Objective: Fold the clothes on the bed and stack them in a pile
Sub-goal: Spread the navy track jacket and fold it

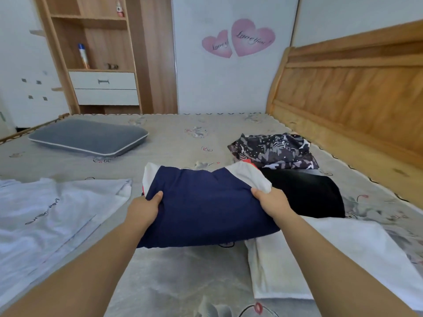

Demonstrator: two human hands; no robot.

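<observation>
- The left hand [146,205] grips the left edge of a folded navy garment [206,202], thumb on top and fingers tucked out of sight beneath the cloth.
- The right hand [271,202] grips the garment's right edge the same way, pinching navy cloth together with a white panel at the corner.
- The navy garment sits between the two hands, in the middle of the bed [178,271]; whether it rests on the sheet or is lifted just off it is unclear.
- Just to its right lies a folded black garment [306,195], and behind that a dark patterned garment [274,151] — bunched rather than flat.
- A white garment [332,259] lies under the right forearm, near the front edge.
- A pale T-shirt with dark lettering [45,213] is spread flat at the left.
- A grey pillow [89,139] lies far left — well apart from the clothes.
- A wooden headboard [354,92] runs along the right side.
</observation>
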